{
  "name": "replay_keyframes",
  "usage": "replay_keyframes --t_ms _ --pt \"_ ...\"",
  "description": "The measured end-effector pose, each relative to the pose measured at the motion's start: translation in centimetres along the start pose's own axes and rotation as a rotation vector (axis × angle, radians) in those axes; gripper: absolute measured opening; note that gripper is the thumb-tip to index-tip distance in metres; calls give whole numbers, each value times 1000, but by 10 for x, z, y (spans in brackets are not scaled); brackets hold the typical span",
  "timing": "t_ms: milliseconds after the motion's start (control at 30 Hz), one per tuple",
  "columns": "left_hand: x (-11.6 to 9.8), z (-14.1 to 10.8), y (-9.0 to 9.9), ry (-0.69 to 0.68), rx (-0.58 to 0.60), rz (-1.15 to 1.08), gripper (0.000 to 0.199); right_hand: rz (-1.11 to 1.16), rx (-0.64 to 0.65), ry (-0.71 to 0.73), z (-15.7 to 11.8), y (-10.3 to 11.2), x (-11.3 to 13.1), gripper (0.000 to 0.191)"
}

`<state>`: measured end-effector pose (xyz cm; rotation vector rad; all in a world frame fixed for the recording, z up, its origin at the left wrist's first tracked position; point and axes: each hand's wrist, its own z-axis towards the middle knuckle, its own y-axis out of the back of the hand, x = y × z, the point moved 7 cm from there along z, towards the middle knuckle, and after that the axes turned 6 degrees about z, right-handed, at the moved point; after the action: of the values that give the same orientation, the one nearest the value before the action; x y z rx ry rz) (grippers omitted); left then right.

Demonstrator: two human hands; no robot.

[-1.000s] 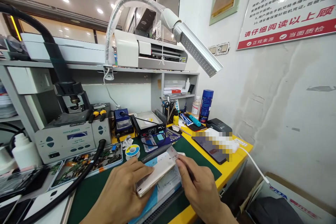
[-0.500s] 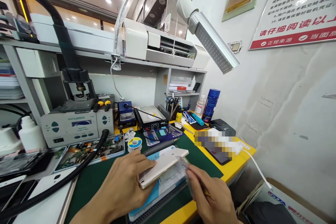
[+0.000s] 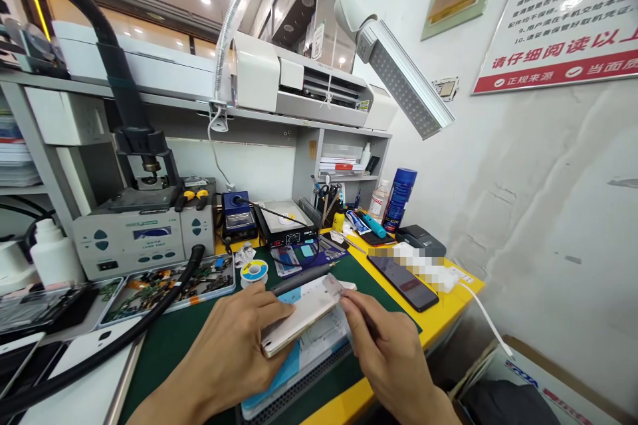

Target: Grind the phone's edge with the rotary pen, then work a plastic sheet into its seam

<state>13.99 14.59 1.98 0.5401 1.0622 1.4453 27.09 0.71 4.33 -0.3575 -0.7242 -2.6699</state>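
Gold phone gripped in left hand, right hand pinching clear card

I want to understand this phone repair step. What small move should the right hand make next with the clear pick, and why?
Probably slide the thin clear pick a little along the edge of the gold phone. The right hand pinches it at the phone's far corner, and the left hand steadies the phone above the blue mat, so the seam seems only begun.

— How did the hands sit?
— The left hand lay palm-down, fingers curled in a grip, thumb toward the right.
— And the other?
— The right hand was close beside it, fingertips pinched, pointing far-left.
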Motion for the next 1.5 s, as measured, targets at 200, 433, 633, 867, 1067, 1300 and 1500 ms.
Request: replay_keyframes --t_ms 200,433,633,867,1067,1300,1500 --pt "-1 -1 2 -1 -19 18 21 4 8 16 1 0 1 18" --pt "-2 3 5 8 -30 -1 20 -48 20 103 -9 17 8 21" --pt "2 0 1 11 -24 -22 26 -56 33 74 -4 16 6 19" --pt "-1 1 2 -9 -16 17 22 1 81 -7 8 1 -9 18" --pt "-4 3 4 -15 5 27 22 6 68 6 8 1 -10 18" --pt "0 1 0 25 4 -10 22 -42 87 74 -7 13 4 21" --pt "4 2 0 79 43 -41 26 -53 170 -118 -28 32 -11 22"
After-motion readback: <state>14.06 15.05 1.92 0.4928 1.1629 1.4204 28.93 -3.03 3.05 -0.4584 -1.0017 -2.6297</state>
